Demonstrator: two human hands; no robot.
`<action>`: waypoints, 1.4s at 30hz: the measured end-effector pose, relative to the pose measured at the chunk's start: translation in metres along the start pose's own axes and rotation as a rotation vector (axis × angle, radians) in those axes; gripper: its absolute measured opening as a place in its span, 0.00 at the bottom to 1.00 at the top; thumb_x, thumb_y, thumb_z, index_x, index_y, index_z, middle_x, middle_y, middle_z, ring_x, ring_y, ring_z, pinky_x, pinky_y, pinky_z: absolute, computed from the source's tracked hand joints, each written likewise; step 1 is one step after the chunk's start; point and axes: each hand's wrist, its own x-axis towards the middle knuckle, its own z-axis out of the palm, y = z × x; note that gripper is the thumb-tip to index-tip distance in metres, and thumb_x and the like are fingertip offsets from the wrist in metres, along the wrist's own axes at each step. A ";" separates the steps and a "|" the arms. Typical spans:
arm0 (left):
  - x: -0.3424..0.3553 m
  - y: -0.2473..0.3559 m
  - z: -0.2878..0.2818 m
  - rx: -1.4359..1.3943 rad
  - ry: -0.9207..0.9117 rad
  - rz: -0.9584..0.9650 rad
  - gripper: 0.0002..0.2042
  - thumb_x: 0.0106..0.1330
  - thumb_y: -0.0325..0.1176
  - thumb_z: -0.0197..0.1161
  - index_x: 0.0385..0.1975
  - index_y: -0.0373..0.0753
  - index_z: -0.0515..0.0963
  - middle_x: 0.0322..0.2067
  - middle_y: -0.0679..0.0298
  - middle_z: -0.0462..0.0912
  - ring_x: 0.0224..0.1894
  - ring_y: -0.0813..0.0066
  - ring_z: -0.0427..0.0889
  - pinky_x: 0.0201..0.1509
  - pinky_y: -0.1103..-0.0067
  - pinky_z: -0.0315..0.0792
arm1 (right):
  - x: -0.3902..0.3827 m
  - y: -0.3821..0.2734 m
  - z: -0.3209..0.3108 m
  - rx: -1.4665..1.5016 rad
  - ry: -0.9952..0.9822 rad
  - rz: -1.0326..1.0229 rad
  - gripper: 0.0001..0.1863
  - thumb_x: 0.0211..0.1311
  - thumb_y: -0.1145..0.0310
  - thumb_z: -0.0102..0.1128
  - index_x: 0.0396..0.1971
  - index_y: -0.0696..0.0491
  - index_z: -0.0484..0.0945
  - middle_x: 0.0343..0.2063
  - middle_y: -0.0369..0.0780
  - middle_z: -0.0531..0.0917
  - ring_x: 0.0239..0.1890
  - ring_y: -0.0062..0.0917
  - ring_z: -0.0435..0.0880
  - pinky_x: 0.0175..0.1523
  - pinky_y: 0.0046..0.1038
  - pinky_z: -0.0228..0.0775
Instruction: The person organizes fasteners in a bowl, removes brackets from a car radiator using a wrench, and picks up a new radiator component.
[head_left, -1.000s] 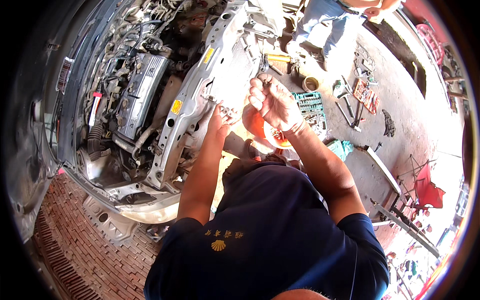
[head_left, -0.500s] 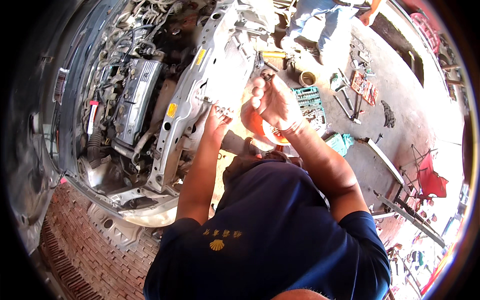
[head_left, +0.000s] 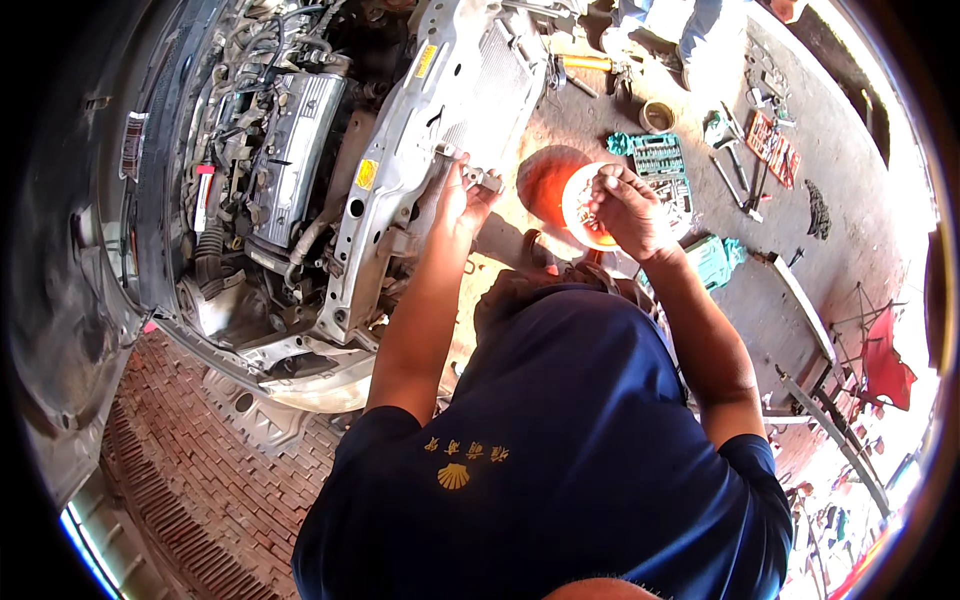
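Note:
My left hand (head_left: 463,208) is raised beside the car's front frame (head_left: 398,150), its fingers closed around a small silvery metal bracket (head_left: 484,180). The bracket's far end sticks out past the fingertips. My right hand (head_left: 638,218) hangs over the mouth of an orange bucket (head_left: 545,188), fingertips pinched together. Whatever those fingers hold, if anything, is too small or hidden to name. Small loose pieces show inside the bucket, partly covered by the hand.
An exposed engine (head_left: 297,150) fills the left. Behind the bucket lie a green socket set case (head_left: 660,155), a brown ring (head_left: 657,117) and a red tool tray (head_left: 773,150). A hammer (head_left: 738,165) rests nearby. Another person's legs (head_left: 700,30) stand at the far side.
My right hand has turned over from palm-up, with a small dark piece at its fingertips, and moved right over the bucket. My left hand keeps hold of the bracket. The view has shifted.

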 end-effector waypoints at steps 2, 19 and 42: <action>-0.002 0.002 0.001 0.002 -0.017 -0.031 0.25 0.66 0.51 0.69 0.47 0.33 0.75 0.45 0.47 0.80 0.49 0.51 0.82 0.61 0.54 0.79 | -0.014 0.000 -0.025 -0.020 0.077 0.005 0.06 0.71 0.69 0.64 0.44 0.52 0.82 0.35 0.34 0.83 0.40 0.22 0.82 0.52 0.29 0.76; -0.013 -0.003 0.033 -0.016 -0.166 -0.056 0.19 0.69 0.40 0.56 0.42 0.25 0.77 0.42 0.44 0.83 0.44 0.52 0.84 0.40 0.70 0.82 | -0.136 0.045 -0.210 -0.007 0.789 -0.027 0.05 0.68 0.68 0.66 0.40 0.50 0.82 0.34 0.34 0.85 0.35 0.22 0.84 0.45 0.27 0.80; -0.012 -0.001 0.013 0.136 0.061 0.063 0.38 0.54 0.50 0.72 0.55 0.22 0.70 0.49 0.44 0.80 0.50 0.53 0.81 0.50 0.68 0.79 | -0.193 0.028 -0.368 -0.044 0.940 0.139 0.08 0.65 0.66 0.70 0.40 0.50 0.82 0.34 0.33 0.84 0.36 0.21 0.83 0.47 0.28 0.79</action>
